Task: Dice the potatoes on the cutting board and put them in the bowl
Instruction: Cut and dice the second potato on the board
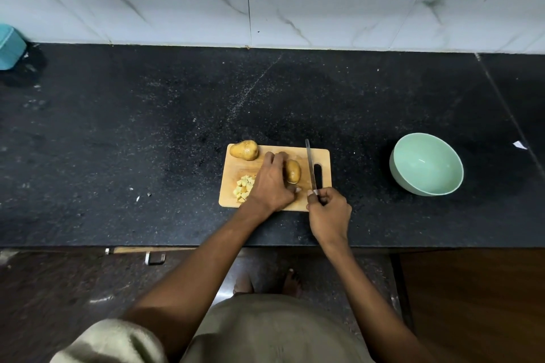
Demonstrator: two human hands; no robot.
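Observation:
A wooden cutting board [321,156] lies on the black counter. A whole potato [244,150] sits at its far left corner. My left hand [272,183] holds a second potato [292,171] at the board's middle, fingers curled over it. A pile of diced potato [243,187] lies on the board's left side, partly hidden by my left wrist. My right hand [327,211] grips the handle of a knife [310,163]; its blade points away from me just right of the held potato. A pale green bowl [426,163] stands to the right of the board, with nothing visible inside.
The black counter [147,132] stretches wide to the left and behind the board. A teal container [10,46] stands at the far left by the tiled wall. A small white scrap [520,144] lies right of the bowl. My bare feet show below the counter edge.

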